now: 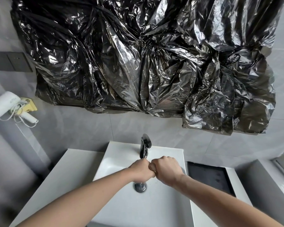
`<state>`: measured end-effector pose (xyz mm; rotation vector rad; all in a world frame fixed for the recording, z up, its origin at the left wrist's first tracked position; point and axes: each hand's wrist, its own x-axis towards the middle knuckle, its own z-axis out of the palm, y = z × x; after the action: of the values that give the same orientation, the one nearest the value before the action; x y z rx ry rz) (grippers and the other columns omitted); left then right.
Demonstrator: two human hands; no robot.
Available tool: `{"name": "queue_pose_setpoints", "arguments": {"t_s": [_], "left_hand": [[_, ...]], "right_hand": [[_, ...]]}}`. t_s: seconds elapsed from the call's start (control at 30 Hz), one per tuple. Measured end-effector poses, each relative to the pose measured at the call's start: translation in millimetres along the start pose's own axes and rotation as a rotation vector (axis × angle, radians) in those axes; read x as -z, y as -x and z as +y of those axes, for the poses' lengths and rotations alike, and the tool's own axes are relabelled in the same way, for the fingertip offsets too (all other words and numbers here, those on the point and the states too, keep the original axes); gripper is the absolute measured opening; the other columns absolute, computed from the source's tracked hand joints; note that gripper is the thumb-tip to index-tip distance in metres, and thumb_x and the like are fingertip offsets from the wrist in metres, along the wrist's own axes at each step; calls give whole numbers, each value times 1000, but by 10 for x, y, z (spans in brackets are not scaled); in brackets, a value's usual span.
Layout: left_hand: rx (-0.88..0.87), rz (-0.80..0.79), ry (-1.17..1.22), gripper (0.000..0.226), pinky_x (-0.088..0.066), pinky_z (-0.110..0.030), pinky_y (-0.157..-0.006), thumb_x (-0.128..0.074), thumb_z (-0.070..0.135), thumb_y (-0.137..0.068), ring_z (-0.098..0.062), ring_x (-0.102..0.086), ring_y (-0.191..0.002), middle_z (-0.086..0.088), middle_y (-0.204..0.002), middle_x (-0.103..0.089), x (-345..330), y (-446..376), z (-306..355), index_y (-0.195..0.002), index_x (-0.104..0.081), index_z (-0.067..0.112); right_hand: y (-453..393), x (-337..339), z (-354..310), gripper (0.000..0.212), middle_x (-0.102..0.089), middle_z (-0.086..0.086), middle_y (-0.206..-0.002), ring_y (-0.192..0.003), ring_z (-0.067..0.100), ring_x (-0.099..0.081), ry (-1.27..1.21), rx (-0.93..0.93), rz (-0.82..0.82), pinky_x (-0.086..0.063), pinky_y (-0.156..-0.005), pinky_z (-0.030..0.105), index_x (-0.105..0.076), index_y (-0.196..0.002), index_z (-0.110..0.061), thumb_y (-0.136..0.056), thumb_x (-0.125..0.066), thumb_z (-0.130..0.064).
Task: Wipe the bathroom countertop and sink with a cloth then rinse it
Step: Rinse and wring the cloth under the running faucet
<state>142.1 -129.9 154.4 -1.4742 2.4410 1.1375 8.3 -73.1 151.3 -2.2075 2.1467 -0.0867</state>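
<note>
While both forearms reach in over the white rectangular ceramic sink [121, 163], the person's left hand [140, 171] and right hand [166, 169] meet knuckle to knuckle above the basin, just below the spout of the glossy black faucet [145, 145]. Both hands are curled into tight fists, backs turned up toward the camera. Whatever they hold is hidden inside the fingers: the cloth itself cannot be made out, so what they grip cannot be told. The round chrome drain [140, 187] shows directly beneath the left fist, partly covered by it.

The sink sits in a white flat countertop [62, 176] that runs out to either side. On the right stretch of it lies a black rectangular tray [210, 177], well apart from the hands. On the grey tiled wall [92, 125] behind, crinkled shiny black plastic sheeting [146, 59] covers a wide area above the faucet. At the left edge a white hair dryer [5, 105] hangs with its cord beside a pale yellow holder [30, 106].
</note>
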Motion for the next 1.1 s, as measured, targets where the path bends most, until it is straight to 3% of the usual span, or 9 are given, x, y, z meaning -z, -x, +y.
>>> {"name": "queue_pose_setpoints", "arguments": {"t_s": [0.1,0.27,0.37,0.47,0.6,0.67,0.8,1.03,1.1], "left_hand": [[-141,249,-28,23,-48,-34,-72,-56,28,-75,-25,-61,-90,7,-97,-62,28,103,-104,-97,-49,28],[-742,501,-401,60,-37,-25,-109,-51,16,-96,-11,-39,-134,15,-158,-25,63,328,-305,-150,-28,29],[-806,442,-603,72,-37,-25,-108,-58,22,-91,-13,-40,-133,12,-161,-24,14,331,-335,-155,-24,25],[-833,479,-629,64,-44,-25,-83,-72,26,-72,-13,-52,-100,9,-121,-55,1,261,-277,-131,-48,25],[-709,465,-814,30,-31,-27,-51,-76,20,-58,-19,-58,-59,6,-66,-58,117,170,-97,-75,-52,25],[-545,342,-953,14,-35,-28,-56,-68,17,-71,-27,-67,-71,0,-78,-69,163,182,41,-82,-62,21],[-345,221,-937,24,-48,-35,-66,-58,8,-77,-33,-69,-85,-7,-92,-73,117,103,215,-94,-72,19],[-123,150,-676,10,-45,-33,-68,-53,9,-76,-33,-66,-91,-10,-94,-69,-142,30,240,-78,-55,18],[-47,119,-549,6,-45,-31,-65,-51,9,-74,-33,-65,-86,-8,-87,-65,-222,1,189,-75,-54,15]], "right_hand": [[-10,31,35,7,-61,7,-78,-75,36,-55,-255,-204,-120,-39,-62,33,-56,-75,-17,-77,-53,-12],[52,223,158,35,-39,2,-62,-53,18,-32,-915,-370,-371,-24,-50,27,-42,-61,-23,-71,-69,-3],[161,334,94,49,-23,-6,-55,-45,10,-18,-1210,-272,-677,-14,-45,23,-30,-62,-28,-79,-59,8],[230,366,-69,47,-22,-10,-49,-39,4,-16,-1250,-175,-893,-9,-43,20,-43,-59,-27,-86,-55,9],[237,307,-220,46,-27,-10,-45,-41,9,-21,-1068,-272,-812,-13,-46,23,-42,-48,-22,-83,-57,4],[195,250,-231,33,-36,-7,-50,-48,16,-31,-756,-270,-604,-23,-48,25,-42,-55,-20,-78,-58,-3],[166,124,-167,28,-49,0,-66,-58,22,-45,-322,-203,-308,-35,-49,28,-43,-62,-20,-84,-48,-3],[179,-92,-24,30,-68,14,-88,-77,38,-48,17,-111,-185,-36,-66,36,-42,-62,-21,-81,-52,1],[176,-118,15,26,-73,14,-99,-80,41,-55,86,-58,-182,-35,-69,36,-56,-72,-22,-83,-53,1]]}}
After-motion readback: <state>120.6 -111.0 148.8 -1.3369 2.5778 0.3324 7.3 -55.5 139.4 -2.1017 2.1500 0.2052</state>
